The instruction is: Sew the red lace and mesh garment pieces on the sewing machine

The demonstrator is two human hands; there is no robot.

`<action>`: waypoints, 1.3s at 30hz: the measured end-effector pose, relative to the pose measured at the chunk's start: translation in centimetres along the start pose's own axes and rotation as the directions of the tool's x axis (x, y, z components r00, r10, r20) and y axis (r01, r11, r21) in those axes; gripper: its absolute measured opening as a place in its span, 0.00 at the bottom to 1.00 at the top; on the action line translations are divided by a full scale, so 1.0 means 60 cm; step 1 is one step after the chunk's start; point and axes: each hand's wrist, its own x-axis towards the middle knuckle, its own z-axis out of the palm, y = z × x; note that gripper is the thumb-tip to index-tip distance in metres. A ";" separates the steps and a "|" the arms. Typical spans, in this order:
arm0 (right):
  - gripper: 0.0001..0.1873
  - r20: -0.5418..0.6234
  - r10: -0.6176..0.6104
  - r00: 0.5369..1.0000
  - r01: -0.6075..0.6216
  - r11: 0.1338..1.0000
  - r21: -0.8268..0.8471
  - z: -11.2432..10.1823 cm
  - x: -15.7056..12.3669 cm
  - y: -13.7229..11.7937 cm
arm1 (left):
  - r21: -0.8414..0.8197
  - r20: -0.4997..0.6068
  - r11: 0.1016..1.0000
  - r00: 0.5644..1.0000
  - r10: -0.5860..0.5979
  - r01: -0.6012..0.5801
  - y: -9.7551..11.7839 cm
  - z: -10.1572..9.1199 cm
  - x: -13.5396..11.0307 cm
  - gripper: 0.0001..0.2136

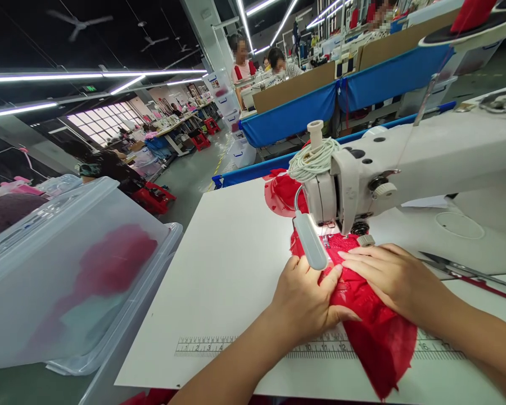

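Red sheer, lacy fabric (379, 337) runs from under the sewing machine's head (326, 197) down over the table's front edge. My left hand (306, 295) rests on its left side, thumb and forefinger spread across the cloth; the other fingers are partly hidden by a small grey lamp (313, 242). My right hand (390, 275) lies flat on the fabric's right side, its fingers stretched toward the needle area. Both hands press the cloth just in front of the presser foot (326, 241). Lamp and machine head hide part of the fabric there.
Thread snips or scissors (472, 275) lie right of my right hand. A printed ruler (206, 346) crosses the white tabletop (219, 253). More red fabric (280, 194) lies behind the machine head. Translucent bins (67, 281) stand at left. Co-workers sit at machines beyond blue cloth troughs (290, 115).
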 end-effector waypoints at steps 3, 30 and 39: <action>0.23 0.001 -0.019 1.000 0.019 0.999 -0.030 0.000 0.005 0.002 | 0.004 0.017 1.000 1.000 -0.006 0.006 -0.008 0.005 -0.002 0.41; 0.21 -0.012 -0.069 0.998 0.070 0.988 0.138 -0.004 -0.005 0.007 | -0.196 0.070 0.979 0.996 0.064 -0.049 -0.009 -0.014 0.015 0.38; 0.20 -0.016 -0.040 0.999 0.042 0.992 0.116 -0.001 -0.004 0.007 | -0.079 -0.015 0.996 0.999 0.039 -0.040 0.001 -0.007 -0.001 0.41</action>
